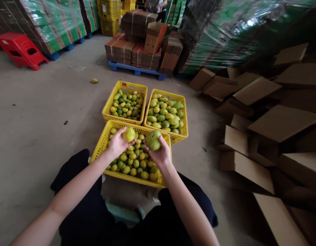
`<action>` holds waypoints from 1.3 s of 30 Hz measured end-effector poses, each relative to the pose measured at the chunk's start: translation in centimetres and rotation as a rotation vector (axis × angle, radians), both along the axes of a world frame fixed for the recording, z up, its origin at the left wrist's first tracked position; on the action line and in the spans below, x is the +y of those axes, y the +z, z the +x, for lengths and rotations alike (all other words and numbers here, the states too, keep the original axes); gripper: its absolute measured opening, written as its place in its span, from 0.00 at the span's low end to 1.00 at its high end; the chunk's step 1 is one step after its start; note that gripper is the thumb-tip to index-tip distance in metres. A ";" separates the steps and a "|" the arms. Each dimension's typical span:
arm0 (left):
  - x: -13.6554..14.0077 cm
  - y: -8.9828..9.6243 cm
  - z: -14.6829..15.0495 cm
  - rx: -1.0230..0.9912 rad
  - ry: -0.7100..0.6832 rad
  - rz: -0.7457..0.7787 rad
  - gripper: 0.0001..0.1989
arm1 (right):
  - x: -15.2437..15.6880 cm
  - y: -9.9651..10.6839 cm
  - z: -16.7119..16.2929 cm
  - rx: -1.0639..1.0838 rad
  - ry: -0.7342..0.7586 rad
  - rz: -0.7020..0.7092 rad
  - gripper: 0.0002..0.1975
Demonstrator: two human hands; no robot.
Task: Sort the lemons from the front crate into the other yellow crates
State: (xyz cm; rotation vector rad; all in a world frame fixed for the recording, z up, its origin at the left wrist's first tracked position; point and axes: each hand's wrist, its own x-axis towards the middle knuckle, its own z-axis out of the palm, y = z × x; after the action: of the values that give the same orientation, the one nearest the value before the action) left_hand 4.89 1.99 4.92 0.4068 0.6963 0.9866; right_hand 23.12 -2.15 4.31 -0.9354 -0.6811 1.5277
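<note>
Front crate used as reference: yellow plastic, perforated walls, loaded with yellow-to-green fruit. Dark-trousered legs are spread at its near side. A teal object is seen between them, just short of the crate; mostly hidden, type can't be told.

Over the front crate, both hands are loaded, one fruit each. Yellow fruit is gripped in the left hand, thumb on top, fingers curled under. Green fruit is gripped in the right hand, fingers wrapped around its underside and side; a dark spot is shown on its skin. The two fruits are held apart, well above the crate's near rim.

Right of the front crate, cardboard boxes are piled loosely on the floor, tilted at mixed angles.

Just beyond the front crate, two more yellow crates are set side by side: rear left crate and rear right crate, both filled with similar fruit.

Farther out, left of the front crate's line, a loose fruit is lying on the floor. Well beyond the crate, cardboard bundles are stacked on a blue pallet; a red stool is parked far left of it.
</note>
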 end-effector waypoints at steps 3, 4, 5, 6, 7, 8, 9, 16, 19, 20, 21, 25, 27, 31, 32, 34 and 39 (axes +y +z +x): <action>-0.4 0.4 0.0 -0.018 -0.087 0.066 0.16 | 0.1 0.0 -0.1 0.134 -0.052 -0.106 0.19; -0.4 0.4 0.1 -0.015 -0.131 0.100 0.17 | 0.2 0.0 -0.1 0.176 -0.032 -0.140 0.20; -0.4 0.4 0.1 -0.012 -0.172 0.129 0.19 | 0.3 0.1 -0.1 0.201 0.002 -0.162 0.21; -0.4 0.3 0.1 -0.008 -0.209 0.148 0.20 | 0.4 0.2 -0.1 0.205 0.042 -0.171 0.23; -0.3 0.1 0.1 -0.006 -0.236 0.157 0.21 | 0.5 0.2 -0.1 0.191 0.080 -0.170 0.24; -0.2 0.0 0.1 -0.007 -0.251 0.157 0.21 | 0.5 0.3 -0.2 0.163 0.109 -0.161 0.24; -0.1 -0.2 0.1 -0.012 -0.254 0.153 0.20 | 0.6 0.3 -0.2 0.130 0.123 -0.148 0.24; 0.1 -0.2 0.2 -0.054 -0.220 0.126 0.17 | 0.2 1.3 -0.8 0.102 0.102 -0.091 0.18; -0.2 0.6 0.3 -0.058 -0.124 0.053 0.14 | -0.1 1.4 -1.0 0.185 0.121 -0.093 0.15; -0.2 0.9 0.3 -0.067 -0.080 0.009 0.15 | -0.1 1.4 -0.9 0.218 0.129 -0.114 0.14; -0.2 1.2 0.3 -0.078 -0.037 -0.041 0.15 | -0.1 1.3 -0.8 0.252 0.137 -0.152 0.13; 0.0 1.5 0.4 -0.088 0.025 -0.194 0.18 | 0.4 0.9 -0.2 0.385 0.082 -0.382 0.11; 0.2 1.1 0.6 -0.046 -0.011 -0.219 0.21 | 0.7 0.8 0.0 0.429 0.018 -0.476 0.12; 0.3 -0.2 1.0 0.038 -0.097 -0.197 0.31 | 1.0 0.9 0.1 0.456 0.022 -0.567 0.14; 0.3 -0.4 1.0 0.046 -0.106 -0.185 0.32 | 1.0 0.9 0.1 0.449 0.032 -0.564 0.15; 0.2 -0.8 1.1 0.067 -0.115 -0.144 0.32 | 0.9 0.9 0.0 0.409 0.042 -0.536 0.16; -0.1 -0.8 0.8 0.286 0.028 0.184 0.22 | 0.4 0.9 -0.4 0.139 -0.122 -0.199 0.12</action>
State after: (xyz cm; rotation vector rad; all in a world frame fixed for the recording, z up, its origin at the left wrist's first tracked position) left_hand 5.72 1.91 4.13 0.7105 0.8730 1.0334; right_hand 22.71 -1.73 5.22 -0.9896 -0.3706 1.5547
